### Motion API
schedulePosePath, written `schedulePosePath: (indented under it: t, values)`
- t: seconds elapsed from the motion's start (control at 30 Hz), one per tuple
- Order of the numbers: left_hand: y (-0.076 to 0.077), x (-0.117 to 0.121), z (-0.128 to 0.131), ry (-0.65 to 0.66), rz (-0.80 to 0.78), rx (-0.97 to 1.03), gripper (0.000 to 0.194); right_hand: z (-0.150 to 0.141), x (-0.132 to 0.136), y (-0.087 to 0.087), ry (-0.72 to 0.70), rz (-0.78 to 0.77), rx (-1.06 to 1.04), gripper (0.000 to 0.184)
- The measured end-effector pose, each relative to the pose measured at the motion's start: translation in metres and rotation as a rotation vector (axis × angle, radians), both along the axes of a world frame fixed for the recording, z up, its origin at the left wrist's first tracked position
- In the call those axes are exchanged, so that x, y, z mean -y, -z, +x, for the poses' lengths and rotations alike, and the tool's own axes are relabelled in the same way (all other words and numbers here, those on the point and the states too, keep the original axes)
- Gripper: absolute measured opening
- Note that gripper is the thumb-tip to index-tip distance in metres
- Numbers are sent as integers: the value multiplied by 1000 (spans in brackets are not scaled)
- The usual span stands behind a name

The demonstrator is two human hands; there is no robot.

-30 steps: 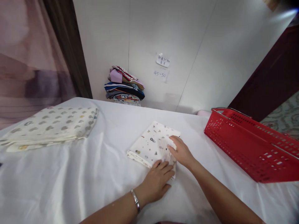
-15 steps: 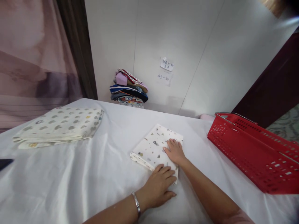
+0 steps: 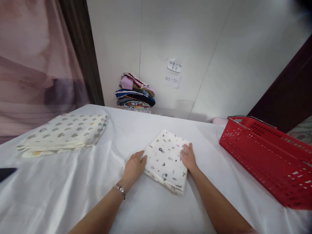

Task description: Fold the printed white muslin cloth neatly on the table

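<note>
A folded white cloth (image 3: pixel 167 159) with small grey, black and green prints lies on the white-covered table in front of me. My left hand (image 3: pixel 134 166), with a silver bracelet at the wrist, holds its left edge; the thumb is at the corner and the other fingers are partly hidden. On the opposite side, my right hand (image 3: pixel 188 157) grips the right edge, some fingers over the top and some along the side. To the left rests a larger folded cream cloth (image 3: pixel 68 130) with grey mushroom-like prints, touched by neither hand.
A red plastic basket (image 3: pixel 263 162) with metal handles stands on the right. Against the wall at the back is a stack of folded clothes (image 3: pixel 136 92). A dark flat object (image 3: pixel 7 173) lies at the left edge. White sheeting (image 3: pixel 80 188) covers the table in loose creases.
My left hand has moved from the cloth's near edge to its left edge. My right hand has shifted from lying flat on top to the right edge.
</note>
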State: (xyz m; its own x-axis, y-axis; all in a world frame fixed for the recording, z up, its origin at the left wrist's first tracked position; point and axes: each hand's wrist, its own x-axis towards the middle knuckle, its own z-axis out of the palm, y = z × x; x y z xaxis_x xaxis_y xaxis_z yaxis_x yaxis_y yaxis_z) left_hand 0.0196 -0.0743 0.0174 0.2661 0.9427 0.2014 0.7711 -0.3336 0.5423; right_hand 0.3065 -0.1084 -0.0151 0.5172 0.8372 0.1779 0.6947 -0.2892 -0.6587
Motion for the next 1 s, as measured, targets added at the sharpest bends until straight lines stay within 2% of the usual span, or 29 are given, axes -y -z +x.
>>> schedulePosePath:
  t: [0.1,0.27,0.4,0.5,0.57,0.67,0.77,0.9,1.0]
  values:
    - [-9,9,3,-22,-98,-38,35,6,-10,3,-45,62,-68,50]
    - [-23,21,7,13,-280,-42,24,24,-42,-9,-290,10,-76,51]
    - [-22,25,6,30,-315,-2,30,29,-56,-30,-393,-214,192,50]
    - [-17,27,7,13,-254,29,31,13,-52,-48,-320,-362,468,47]
    - [-12,29,9,-3,-190,33,31,-5,-44,-54,-294,-351,579,48]
    - [-6,30,11,-4,-145,33,36,-35,-30,-52,-445,-296,607,53]
    - [-2,30,11,4,-147,37,39,-53,-19,-41,-575,-346,560,58]
    - [-5,27,8,21,-158,30,40,-55,-15,-34,-583,-361,538,60]
    - [-16,20,14,47,-46,3,42,-54,-15,-36,-586,-331,540,60]
